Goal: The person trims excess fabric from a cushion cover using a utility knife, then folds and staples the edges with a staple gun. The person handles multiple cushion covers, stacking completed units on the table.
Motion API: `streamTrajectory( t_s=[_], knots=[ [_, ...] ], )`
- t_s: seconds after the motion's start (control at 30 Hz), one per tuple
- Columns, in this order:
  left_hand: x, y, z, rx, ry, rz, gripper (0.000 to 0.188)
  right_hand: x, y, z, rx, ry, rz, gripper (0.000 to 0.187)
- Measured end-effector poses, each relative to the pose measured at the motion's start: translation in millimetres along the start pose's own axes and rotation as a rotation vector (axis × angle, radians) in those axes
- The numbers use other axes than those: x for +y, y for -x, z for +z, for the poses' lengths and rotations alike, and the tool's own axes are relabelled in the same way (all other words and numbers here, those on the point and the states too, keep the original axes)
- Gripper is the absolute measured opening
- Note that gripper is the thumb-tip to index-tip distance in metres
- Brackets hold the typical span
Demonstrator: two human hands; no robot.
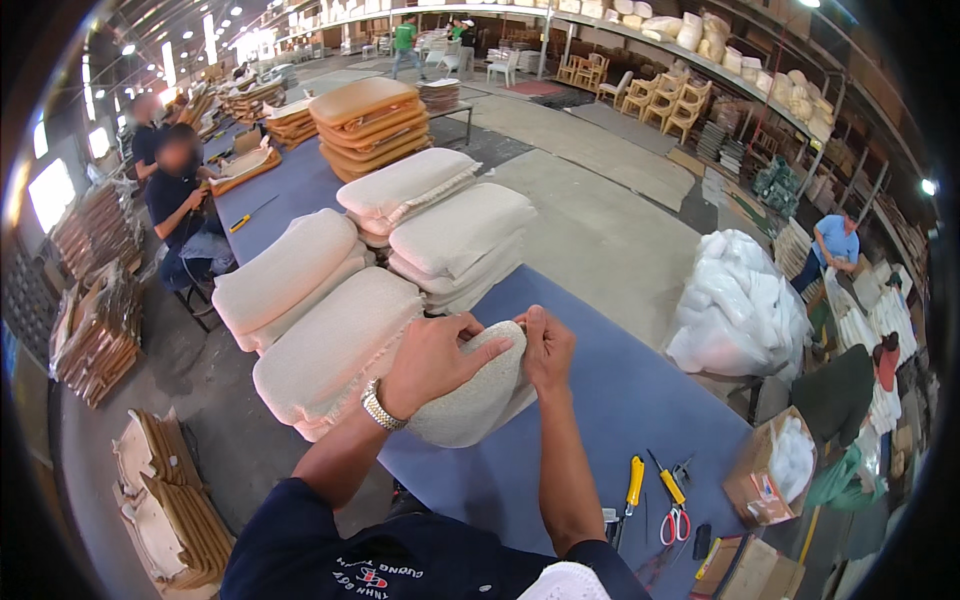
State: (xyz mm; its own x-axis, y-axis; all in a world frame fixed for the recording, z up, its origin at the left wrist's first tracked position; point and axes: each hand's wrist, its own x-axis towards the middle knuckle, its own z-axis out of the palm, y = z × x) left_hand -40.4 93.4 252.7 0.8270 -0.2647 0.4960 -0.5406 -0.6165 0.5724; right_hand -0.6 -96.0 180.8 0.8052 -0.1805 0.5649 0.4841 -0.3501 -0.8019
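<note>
A pale cream padded cushion [475, 395] stands on its side on the blue-grey table [600, 385], close to my body. My left hand [440, 360] wraps over its left side and top, thumb lying along the upper edge. At the cushion's far right corner, my right hand [548, 350] is closed, pinching the edge of the cover. Whatever lies under those right fingertips is too small to make out. Just beyond my left hand, stacked cream cushions [340, 335] with frayed fabric edges fill the left half of the table.
Scissors [676, 524] and a yellow-handled tool [635, 482] lie at the table's right, near an open cardboard box [775, 470]. Brown cushions [370, 120] are piled farther along, near a screwdriver [240, 222]. Co-workers sit at left. A bagged white heap [740, 310] stands right.
</note>
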Motion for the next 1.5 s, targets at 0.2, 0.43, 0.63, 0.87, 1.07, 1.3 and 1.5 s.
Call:
streamTrajectory(
  t_s=[0.2,0.43,0.63,0.87,1.07,1.3,1.5],
  knots=[
    [-10,-7,-2,0.175,0.079,-0.109,0.036,-45,-12,30,-0.075,-0.111,-0.332,0.033],
    [-20,34,3,-0.082,0.243,-0.045,0.052,-10,-22,10,-0.015,-0.078,-0.096,0.048],
    [-35,61,50,0.182,0.609,-0.037,0.062,-3,-32,-3,0.033,-0.04,-0.065,0.057],
    [20,46,26,0.188,0.388,-0.064,0.05,-27,-34,-31,0.09,-0.201,0.092,0.058],
    [12,40,42,0.096,0.355,-0.105,0.051,31,-11,-29,0.104,-0.19,0.2,0.049],
    [14,43,37,-0.05,0.446,0.064,0.052,12,-1,-38,0.156,-0.244,0.25,0.056],
    [22,63,67,0.119,0.518,0.134,0.071,23,-8,-55,0.136,-0.291,0.261,0.064]
  ],
)
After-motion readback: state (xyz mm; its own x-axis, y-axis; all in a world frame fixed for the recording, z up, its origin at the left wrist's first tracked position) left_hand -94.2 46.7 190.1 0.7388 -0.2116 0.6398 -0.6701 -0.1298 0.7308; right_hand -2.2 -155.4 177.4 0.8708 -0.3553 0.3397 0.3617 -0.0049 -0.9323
